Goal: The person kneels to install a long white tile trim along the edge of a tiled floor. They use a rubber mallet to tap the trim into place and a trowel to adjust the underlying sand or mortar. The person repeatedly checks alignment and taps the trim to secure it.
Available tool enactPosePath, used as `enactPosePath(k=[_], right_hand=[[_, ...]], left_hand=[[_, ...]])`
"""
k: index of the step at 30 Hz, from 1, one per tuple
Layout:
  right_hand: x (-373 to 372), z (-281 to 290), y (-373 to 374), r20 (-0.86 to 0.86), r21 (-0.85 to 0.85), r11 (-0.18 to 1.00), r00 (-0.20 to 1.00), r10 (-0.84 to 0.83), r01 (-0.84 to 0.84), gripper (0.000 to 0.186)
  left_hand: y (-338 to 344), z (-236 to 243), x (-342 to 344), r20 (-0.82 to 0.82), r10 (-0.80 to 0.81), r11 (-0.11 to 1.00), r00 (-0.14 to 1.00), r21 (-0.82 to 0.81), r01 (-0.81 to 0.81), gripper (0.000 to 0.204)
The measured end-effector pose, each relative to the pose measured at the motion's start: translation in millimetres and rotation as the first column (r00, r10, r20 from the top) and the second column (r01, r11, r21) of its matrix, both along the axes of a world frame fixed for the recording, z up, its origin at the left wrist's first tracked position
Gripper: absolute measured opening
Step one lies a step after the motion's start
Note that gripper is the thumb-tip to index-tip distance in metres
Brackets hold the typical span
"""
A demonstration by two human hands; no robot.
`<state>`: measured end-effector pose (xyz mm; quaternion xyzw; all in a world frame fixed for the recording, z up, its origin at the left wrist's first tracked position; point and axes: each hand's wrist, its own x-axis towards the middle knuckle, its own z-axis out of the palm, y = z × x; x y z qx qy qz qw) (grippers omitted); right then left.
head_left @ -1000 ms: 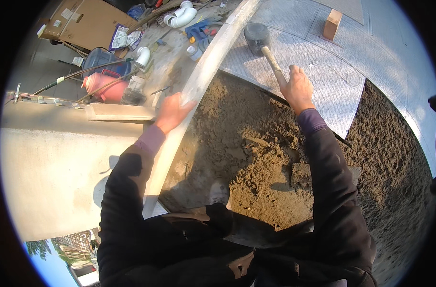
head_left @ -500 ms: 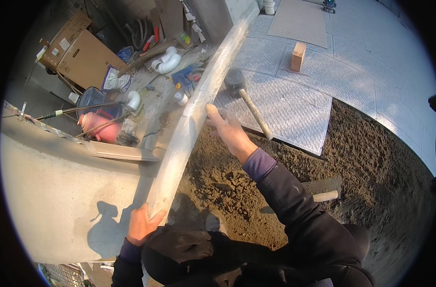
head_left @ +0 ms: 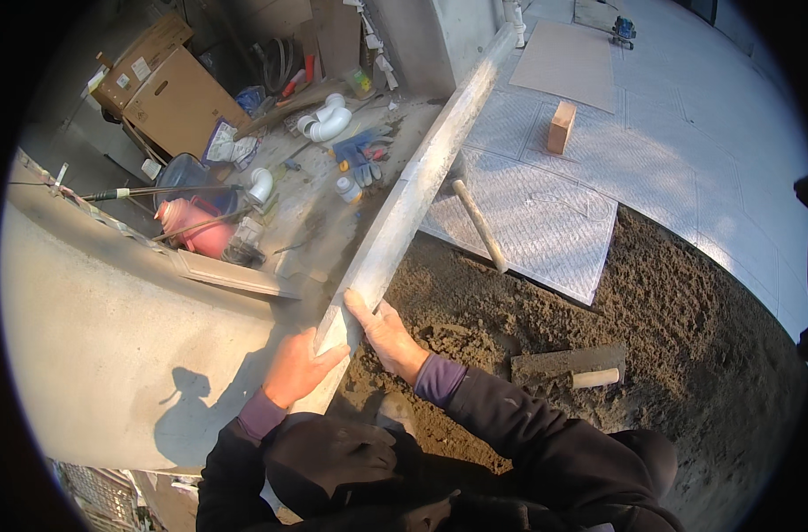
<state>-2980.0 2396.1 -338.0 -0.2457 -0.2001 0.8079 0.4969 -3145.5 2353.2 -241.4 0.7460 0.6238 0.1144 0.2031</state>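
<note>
A long, pale, dust-smeared straightedge bar (head_left: 417, 188) slants from near my body up to the far wall corner. My left hand (head_left: 296, 368) is closed round its near part, thumb along the upper face. Just beyond, my right hand (head_left: 393, 344) grips the right edge, thumb on top and fingers partly hidden. Below the bar lies dark, crumbly mortar bed (head_left: 670, 293). A trowel (head_left: 550, 365) with a pale handle rests on it, right of my right hand. Across a textured grey tile (head_left: 546, 226) lies a mallet (head_left: 480, 226), its head mostly hidden by the bar.
More laid tiles (head_left: 687, 142) stretch to the right, with a wooden block (head_left: 561, 129) and a small blue device (head_left: 623, 32) on them. Leftward are a low wall (head_left: 111, 328), a pink jug (head_left: 195, 226), a cardboard box (head_left: 178, 106), white pipe elbows (head_left: 326, 120) and gloves (head_left: 359, 155).
My right hand has come back along the bar, close to my left hand. My left hand has shifted up and right. The bar now lies further right in view, covering the mallet head.
</note>
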Motion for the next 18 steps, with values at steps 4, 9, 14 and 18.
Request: enactPosePath(k=[4, 9, 14, 18], right_hand=[[3, 16, 0, -0.021, -0.048, 0.999, 1.000, -0.007, 0.006, 0.072], [28, 58, 22, -0.322, -0.055, 0.983, 0.929, -0.184, 0.176, 0.066], [63, 101, 46, -0.342, 0.022, 0.962, 0.906, -0.250, 0.273, 0.071], [75, 114, 61, -0.368, 0.096, 0.909, 0.863, -0.345, 0.405, 0.073]], left_hand=[[22, 22, 26, 0.122, -0.060, 0.997, 0.991, 0.048, 0.054, 0.045], [36, 70, 44, 0.135, 0.006, 0.987, 0.991, -0.159, 0.016, 0.050], [-59, 113, 1, 0.223, 0.229, 0.964, 0.948, -0.191, -0.188, 0.068], [-152, 87, -63, 0.185, 0.340, 0.933, 0.922, -0.189, -0.307, 0.039]])
